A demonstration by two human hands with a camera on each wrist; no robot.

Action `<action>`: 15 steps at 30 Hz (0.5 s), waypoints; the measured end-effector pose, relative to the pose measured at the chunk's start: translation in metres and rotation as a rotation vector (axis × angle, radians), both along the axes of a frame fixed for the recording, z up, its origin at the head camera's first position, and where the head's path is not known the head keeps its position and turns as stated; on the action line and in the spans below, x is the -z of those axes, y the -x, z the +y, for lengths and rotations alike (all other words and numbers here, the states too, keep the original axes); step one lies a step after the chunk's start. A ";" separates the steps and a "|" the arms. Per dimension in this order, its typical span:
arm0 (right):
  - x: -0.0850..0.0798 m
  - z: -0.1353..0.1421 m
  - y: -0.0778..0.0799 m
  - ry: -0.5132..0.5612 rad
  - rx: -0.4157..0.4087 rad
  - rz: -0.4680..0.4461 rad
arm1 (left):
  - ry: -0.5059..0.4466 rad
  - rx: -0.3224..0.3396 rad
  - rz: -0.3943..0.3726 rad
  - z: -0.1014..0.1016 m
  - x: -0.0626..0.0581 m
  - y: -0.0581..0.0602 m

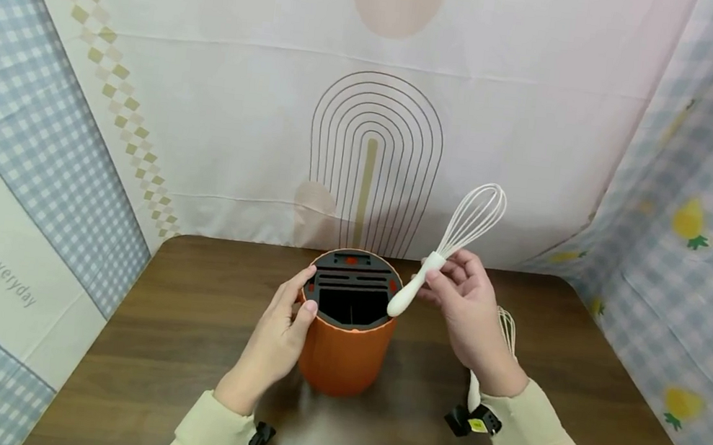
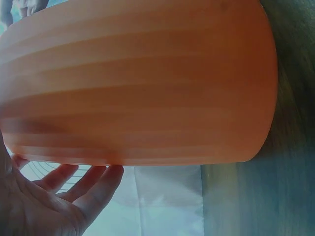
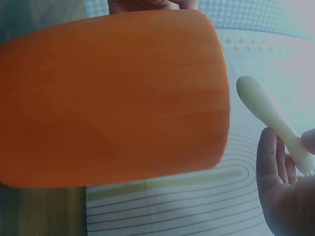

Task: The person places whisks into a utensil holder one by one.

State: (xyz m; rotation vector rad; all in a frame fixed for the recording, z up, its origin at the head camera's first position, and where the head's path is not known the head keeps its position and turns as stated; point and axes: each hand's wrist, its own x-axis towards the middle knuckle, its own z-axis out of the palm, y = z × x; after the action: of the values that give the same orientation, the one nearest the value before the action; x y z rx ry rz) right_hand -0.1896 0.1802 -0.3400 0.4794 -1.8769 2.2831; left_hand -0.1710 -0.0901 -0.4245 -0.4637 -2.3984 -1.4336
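A white whisk (image 1: 424,279) is pinched near the top of its handle by my right hand (image 1: 467,310). Its wires point up and away, and the rounded handle end (image 3: 253,93) is close to the rim of an orange utensil holder (image 1: 344,363). This ribbed cylinder stands upright on the table, topped by a dark insert with narrow slots and one large opening. My left hand (image 1: 272,344) rests on the holder's left side, fingers (image 2: 101,189) extended against the wall and thumb at the rim.
A second white whisk (image 1: 506,330) lies on the brown wooden table (image 1: 186,350), partly hidden under my right wrist. A printed cloth (image 1: 244,116) hangs behind the table's far edge, with checked cloths on both sides. Small black cameras (image 1: 262,436) are strapped at the wrists.
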 end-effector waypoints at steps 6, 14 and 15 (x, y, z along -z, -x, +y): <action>0.000 -0.014 0.001 -0.002 0.006 -0.006 | 0.002 0.002 -0.001 0.001 -0.001 0.000; 0.002 -0.029 0.002 -0.002 -0.021 -0.007 | -0.005 -0.008 0.009 0.000 0.001 0.000; 0.003 -0.031 0.002 -0.003 -0.024 -0.004 | -0.006 -0.007 0.008 0.000 0.002 0.000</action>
State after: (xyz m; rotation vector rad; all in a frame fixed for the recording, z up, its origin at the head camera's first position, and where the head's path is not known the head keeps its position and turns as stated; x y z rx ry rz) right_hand -0.1914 0.1492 -0.3425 0.5011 -1.8871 2.2985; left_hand -0.1709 -0.0900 -0.4261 -0.4580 -2.3866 -1.4330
